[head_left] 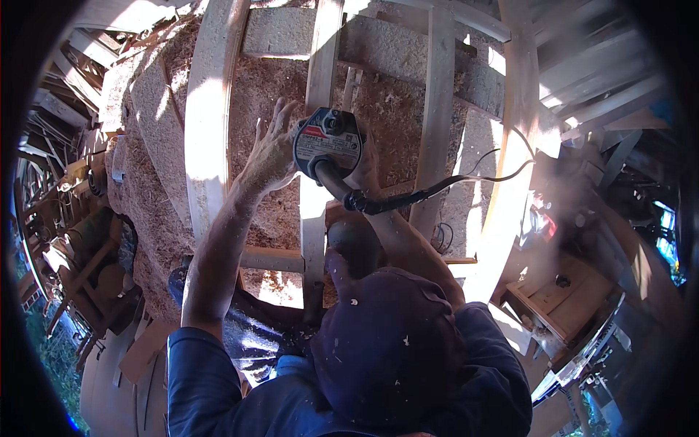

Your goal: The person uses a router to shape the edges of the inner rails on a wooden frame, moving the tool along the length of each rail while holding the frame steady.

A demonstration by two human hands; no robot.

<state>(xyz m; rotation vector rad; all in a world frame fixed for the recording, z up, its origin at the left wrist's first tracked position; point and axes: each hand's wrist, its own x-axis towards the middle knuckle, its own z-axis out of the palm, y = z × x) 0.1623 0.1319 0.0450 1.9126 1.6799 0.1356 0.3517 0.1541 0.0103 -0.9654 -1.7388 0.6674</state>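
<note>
A dark corded power tool (pixel 328 146), by its shape an electric planer, is over a narrow pale wooden beam (pixel 313 211) running away from me. It has a round labelled housing, a black knob and a cable leaving its near end. My right hand (pixel 366 164) is at its right side, mostly hidden behind the housing, and appears to grip it. My left hand (pixel 271 149) is against or just beside the tool's left edge, fingers stretched out and apart. Whether its palm touches the housing I cannot tell. The tool's underside is hidden.
Long wooden rails (pixel 211 124) and crosspieces (pixel 273 258) form a frame around the beam. Wood shavings (pixel 156 211) cover the ground. The black cable (pixel 444 189) crosses the right rail (pixel 502 211). A wooden box (pixel 564 295) stands at right; scrap wood (pixel 91 284) lies at left.
</note>
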